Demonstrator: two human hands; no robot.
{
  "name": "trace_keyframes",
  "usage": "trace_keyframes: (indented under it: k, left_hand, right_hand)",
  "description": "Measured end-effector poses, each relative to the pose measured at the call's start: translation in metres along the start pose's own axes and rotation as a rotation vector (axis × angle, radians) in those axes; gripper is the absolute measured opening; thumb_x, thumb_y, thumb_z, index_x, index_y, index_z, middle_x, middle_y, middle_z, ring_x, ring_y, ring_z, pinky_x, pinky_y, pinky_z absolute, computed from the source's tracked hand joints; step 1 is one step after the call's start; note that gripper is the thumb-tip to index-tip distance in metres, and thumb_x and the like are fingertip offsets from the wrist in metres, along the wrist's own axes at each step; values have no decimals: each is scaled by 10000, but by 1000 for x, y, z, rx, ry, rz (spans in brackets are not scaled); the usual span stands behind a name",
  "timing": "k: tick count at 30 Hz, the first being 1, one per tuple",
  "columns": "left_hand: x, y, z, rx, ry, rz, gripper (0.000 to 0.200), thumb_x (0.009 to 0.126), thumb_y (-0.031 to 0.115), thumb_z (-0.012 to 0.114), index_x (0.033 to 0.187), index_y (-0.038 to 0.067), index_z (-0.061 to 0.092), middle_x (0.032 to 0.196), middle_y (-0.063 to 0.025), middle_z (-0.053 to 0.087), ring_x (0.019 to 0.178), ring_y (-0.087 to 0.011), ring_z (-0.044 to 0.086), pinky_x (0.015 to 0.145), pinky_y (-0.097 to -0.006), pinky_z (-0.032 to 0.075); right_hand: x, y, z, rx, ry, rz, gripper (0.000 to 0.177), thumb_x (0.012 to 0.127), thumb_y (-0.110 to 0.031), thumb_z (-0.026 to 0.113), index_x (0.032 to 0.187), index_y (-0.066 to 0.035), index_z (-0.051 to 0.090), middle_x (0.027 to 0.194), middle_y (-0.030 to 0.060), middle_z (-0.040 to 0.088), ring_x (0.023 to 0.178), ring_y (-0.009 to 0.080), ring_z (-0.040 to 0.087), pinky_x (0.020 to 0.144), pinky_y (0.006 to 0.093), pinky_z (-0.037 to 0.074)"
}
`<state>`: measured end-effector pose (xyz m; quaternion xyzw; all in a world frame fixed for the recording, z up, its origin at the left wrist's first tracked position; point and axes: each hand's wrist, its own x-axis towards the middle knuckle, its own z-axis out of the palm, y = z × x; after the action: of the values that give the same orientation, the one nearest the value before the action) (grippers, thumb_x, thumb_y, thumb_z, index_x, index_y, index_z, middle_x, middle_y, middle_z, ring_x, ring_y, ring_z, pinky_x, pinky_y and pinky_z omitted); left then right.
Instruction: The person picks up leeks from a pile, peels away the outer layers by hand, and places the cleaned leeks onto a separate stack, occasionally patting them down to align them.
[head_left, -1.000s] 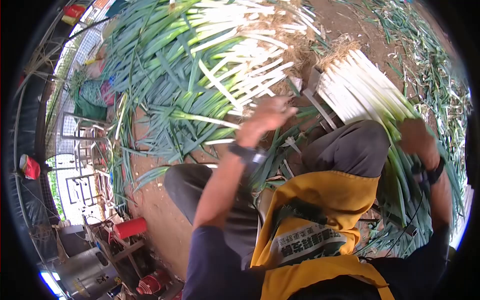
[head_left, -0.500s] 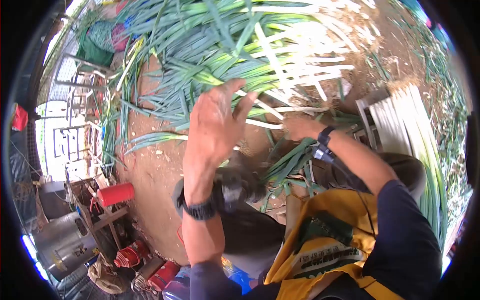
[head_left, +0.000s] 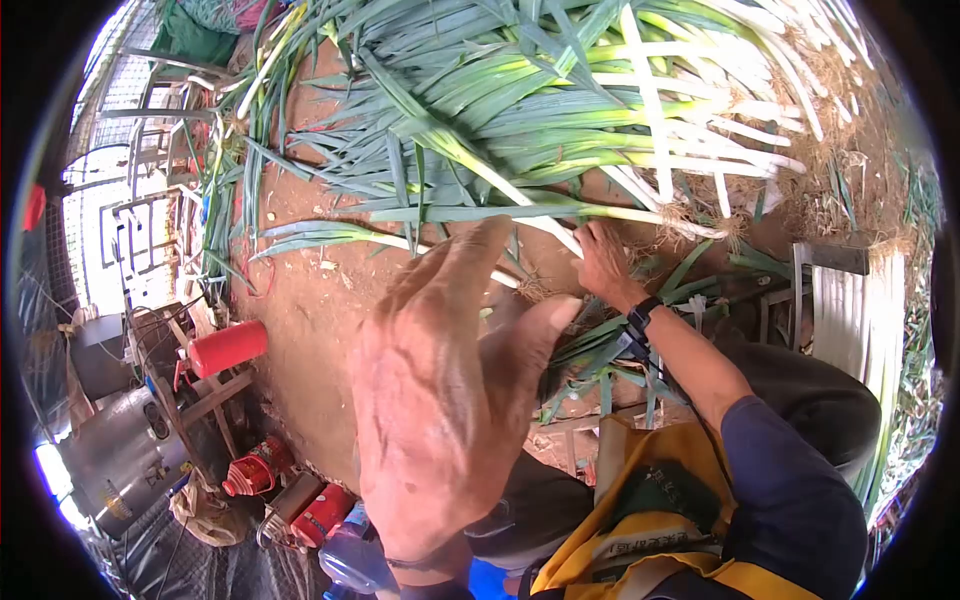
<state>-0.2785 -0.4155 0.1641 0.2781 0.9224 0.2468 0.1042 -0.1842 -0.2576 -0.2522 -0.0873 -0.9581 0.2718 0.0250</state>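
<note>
My left hand [head_left: 440, 390] is raised close to the camera, thumb apart from the fingers, with nothing visible in it. Further out, my right hand [head_left: 605, 262] is closed around the white root end of a leek [head_left: 510, 190], whose green leaves slant up and to the left. A large heap of leeks [head_left: 560, 100] covers the ground beyond, roots to the right. Another leek [head_left: 655, 214] lies across just above the right hand. On the ground left of that hand is a single leek [head_left: 395, 240].
At the right, trimmed leeks [head_left: 860, 310] lie in a bundle beside a metal-framed stand [head_left: 800, 270]. Leaf scraps [head_left: 600, 345] lie below my right hand. To the left are a red cylinder [head_left: 228, 348], a metal drum [head_left: 125, 465] and a plastic bottle [head_left: 352, 555].
My left hand has come back from the leeks toward the camera. The view has shifted, and a leek now slants down to my closed right hand.
</note>
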Motion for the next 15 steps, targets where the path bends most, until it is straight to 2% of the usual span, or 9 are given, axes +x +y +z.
trace_keyframes:
  k: [2,5,6,9,10,12,15]
  left_hand:
    - [7,2,1,3,-54,-46,435,915,233,756,1247,-29,659,1199,-219,707,1082,-395,677,944,-447,507]
    - [11,6,-2,-50,-113,-76,437,903,229,767,1225,-48,663,1195,-235,705,1067,-409,680,937,-447,515]
    - [6,3,3,-27,-60,-14,451,899,244,772,1226,-46,657,1190,-235,704,1077,-404,675,939,-452,516]
    - [1,8,10,9,-23,-46,451,896,255,777,1228,-25,656,1181,-223,703,1079,-390,673,927,-450,520]
    - [2,9,10,27,-80,-66,433,893,254,781,1225,4,659,1174,-201,700,1058,-378,671,899,-453,523]
    - [-5,5,12,28,-18,1,420,896,251,777,1220,11,663,1175,-198,700,1045,-379,670,884,-458,525]
    - [-8,2,11,54,14,36,445,896,302,767,1195,-12,666,1080,-222,715,974,-390,683,830,-476,534]
  right_hand:
    - [-6,6,12,-44,-64,51,419,752,-53,691,1149,-3,567,1136,209,573,1104,400,549,954,541,432]
    - [8,0,17,-68,-69,152,409,743,-53,663,1138,-15,564,1125,218,585,1101,399,553,949,521,439]
    - [8,-3,13,-114,-81,111,453,713,-93,654,1153,-14,578,1118,222,596,1097,397,550,953,525,439]
    - [13,-8,8,-147,-320,137,510,681,-139,663,1169,-2,609,1166,248,619,1149,420,557,982,537,438]
    - [3,12,38,-124,-118,22,509,665,-180,667,1129,29,645,1087,275,675,1072,430,640,914,524,503]
    - [3,-3,15,232,-166,146,461,677,-173,661,1081,48,655,976,275,694,956,423,685,811,494,545]
    - [11,-32,-73,70,-322,23,359,704,-129,660,1019,45,673,815,253,693,786,416,708,652,455,576]
